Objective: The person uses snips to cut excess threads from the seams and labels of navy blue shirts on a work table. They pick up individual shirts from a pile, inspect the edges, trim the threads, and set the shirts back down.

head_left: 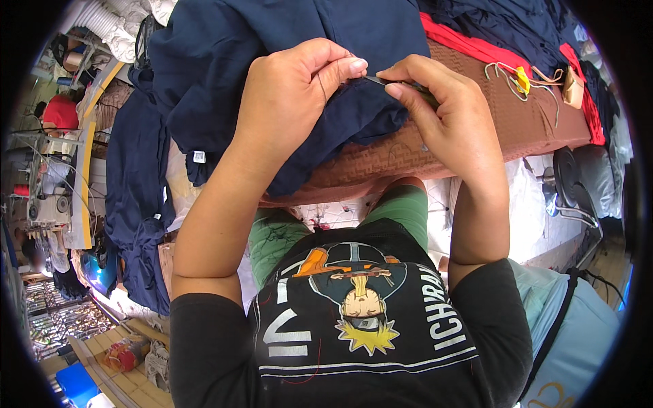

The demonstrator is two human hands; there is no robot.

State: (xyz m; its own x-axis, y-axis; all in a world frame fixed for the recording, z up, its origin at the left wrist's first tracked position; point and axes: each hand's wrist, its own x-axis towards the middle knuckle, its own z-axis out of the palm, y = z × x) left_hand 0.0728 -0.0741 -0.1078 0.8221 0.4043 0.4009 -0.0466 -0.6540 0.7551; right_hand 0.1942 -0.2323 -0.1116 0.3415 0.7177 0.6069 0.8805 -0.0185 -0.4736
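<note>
Pinching a fold of navy garment (299, 41), my left hand (292, 95) meets my right hand (442, 115), which nips a small metal tool (377, 81) just beside it; I reckon the cloth is soft and limp, best gripped at the fold.

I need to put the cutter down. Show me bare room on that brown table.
The brown table is bare between the right hand and the cords with the yellow clip. It is crowded on the left, where the left hand pinches the navy garment, and along the red cloth.
</note>
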